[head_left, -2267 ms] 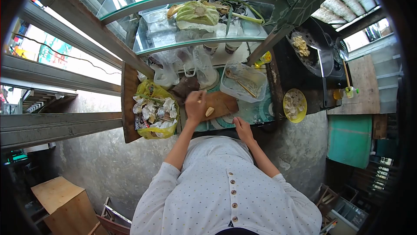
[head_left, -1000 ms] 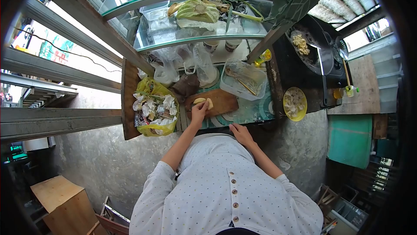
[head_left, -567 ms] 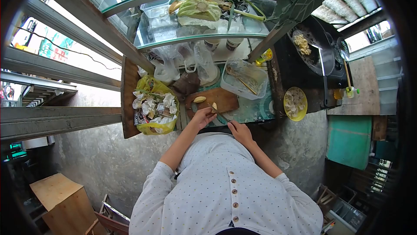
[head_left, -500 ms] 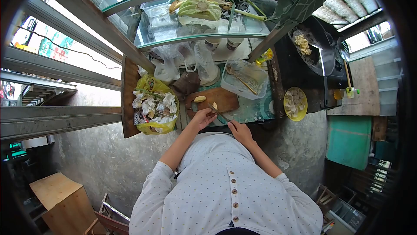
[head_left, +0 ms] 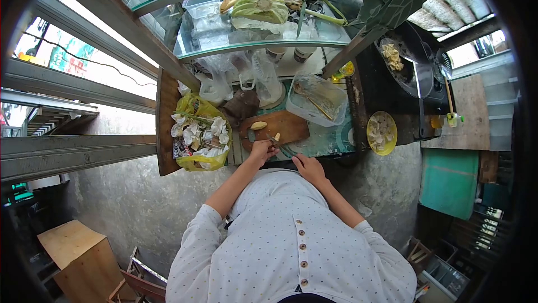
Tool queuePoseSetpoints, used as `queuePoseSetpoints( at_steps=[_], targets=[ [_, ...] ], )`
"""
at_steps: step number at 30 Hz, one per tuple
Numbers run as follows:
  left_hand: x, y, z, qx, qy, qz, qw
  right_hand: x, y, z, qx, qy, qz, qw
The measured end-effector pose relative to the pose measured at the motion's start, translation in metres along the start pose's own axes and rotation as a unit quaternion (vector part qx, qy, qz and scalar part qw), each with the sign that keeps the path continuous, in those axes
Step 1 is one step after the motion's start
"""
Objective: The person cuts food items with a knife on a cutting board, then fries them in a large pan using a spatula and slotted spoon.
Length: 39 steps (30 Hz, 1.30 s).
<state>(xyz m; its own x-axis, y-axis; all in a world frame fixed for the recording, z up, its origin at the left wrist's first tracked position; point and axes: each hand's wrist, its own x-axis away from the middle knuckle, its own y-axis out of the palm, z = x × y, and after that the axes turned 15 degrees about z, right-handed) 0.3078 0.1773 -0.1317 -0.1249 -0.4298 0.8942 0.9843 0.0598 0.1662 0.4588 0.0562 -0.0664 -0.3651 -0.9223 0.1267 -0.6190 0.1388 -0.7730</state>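
Observation:
My right hand (head_left: 308, 167) is closed around the handle of a knife (head_left: 286, 149), whose blade points left toward my other hand. My left hand (head_left: 263, 151) has its fingers drawn together at the blade's tip, and what they pinch is hidden. Just past those fingertips is a small pale yellowish piece (head_left: 277, 136). A larger pale, oblong piece (head_left: 258, 126) lies farther left on the wooden cutting board (head_left: 292, 126).
Behind the board is a clear plastic tub (head_left: 336, 96) holding a wooden spoon (head_left: 319, 107). A yellow bag (head_left: 204, 164) of scraps sits at left. To the right are a yellow bowl (head_left: 394, 145) and a wok (head_left: 409, 79). Cabbage (head_left: 260, 9) rests on the glass shelf above.
The knife blade has shifted slightly and shows less clearly. My right hand has moved a little left and toward me; the left hand stays near the small piece.

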Motion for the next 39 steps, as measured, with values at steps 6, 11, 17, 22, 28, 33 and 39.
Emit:
queuePoseSetpoints(
  at_steps=[6,11,17,22,28,33,39],
  targets=[
    [0.001,0.002,0.001,0.012,-0.004,0.014,1.0,-0.001,-0.005,-0.004,0.013,-0.002,-0.009,1.0],
    [0.005,0.003,0.003,0.012,-0.011,0.017,1.0,-0.007,0.0,-0.005,0.016,-0.002,-0.019,1.0],
    [0.002,0.004,0.003,0.023,-0.038,0.059,0.997,-0.006,0.0,-0.006,0.021,-0.008,-0.014,1.0],
    [0.002,0.005,0.005,0.018,-0.039,0.058,0.997,-0.013,0.003,-0.007,0.04,-0.011,-0.025,0.999],
    [-0.008,0.002,0.003,0.079,-0.085,0.063,0.991,-0.014,-0.003,-0.01,0.039,-0.01,-0.024,0.999],
    [-0.011,0.001,0.0,0.052,-0.075,0.047,0.995,-0.022,0.01,-0.003,0.048,-0.013,-0.03,0.998],
    [-0.022,-0.004,0.0,0.074,-0.116,0.021,0.99,-0.018,0.002,-0.005,0.039,-0.016,-0.009,0.999]
  ],
)
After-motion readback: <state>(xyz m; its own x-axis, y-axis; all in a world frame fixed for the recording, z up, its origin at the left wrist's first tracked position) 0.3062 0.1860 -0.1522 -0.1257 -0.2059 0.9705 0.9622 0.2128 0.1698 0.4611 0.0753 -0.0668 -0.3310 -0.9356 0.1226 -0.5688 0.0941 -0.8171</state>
